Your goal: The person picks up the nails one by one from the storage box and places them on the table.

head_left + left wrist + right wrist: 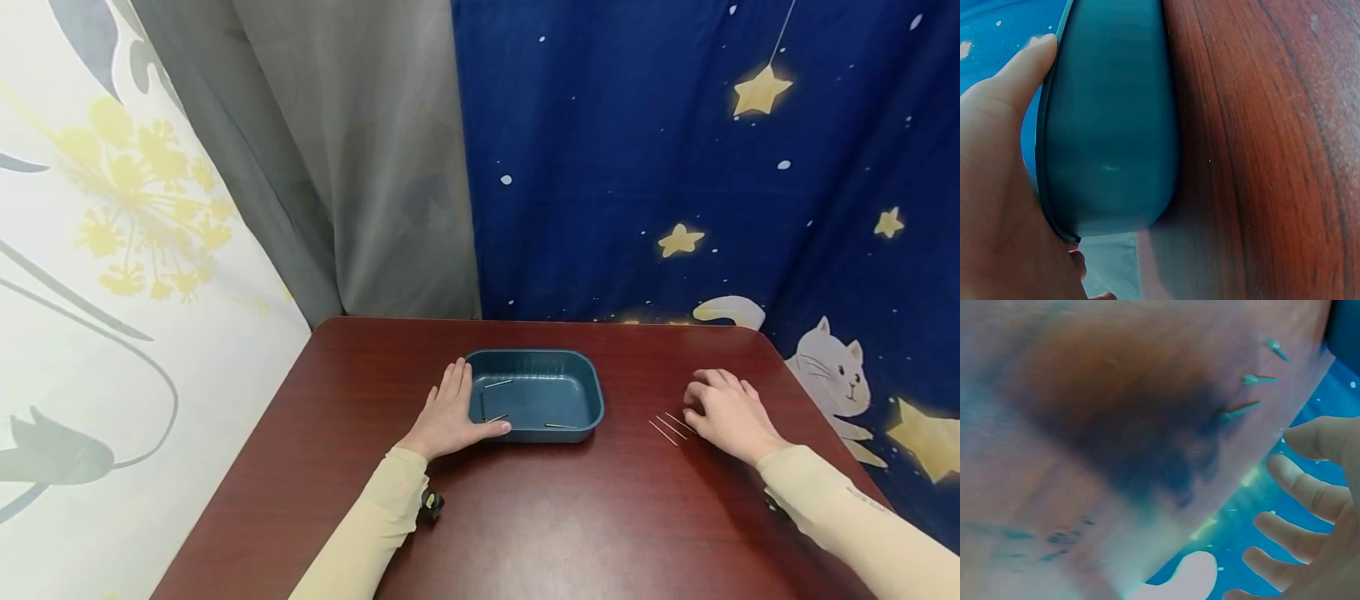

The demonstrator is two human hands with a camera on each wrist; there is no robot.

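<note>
A dark teal rectangular tray sits on the table with several thin rods inside, some dark and one golden rod near its front. My left hand rests against the tray's left end, fingers straight and the thumb lying along the rim. To the right of the tray, three thin rods lie side by side on the tabletop. Above their right ends hovers my right hand, fingers loosely bent. In the right wrist view the rods are apart from the fingertips, with nothing held.
A reddish-brown wooden table carries everything. Behind it hang a grey curtain and a blue star-patterned curtain. A white patterned cloth borders the left side. Small dark devices are worn at the wrists.
</note>
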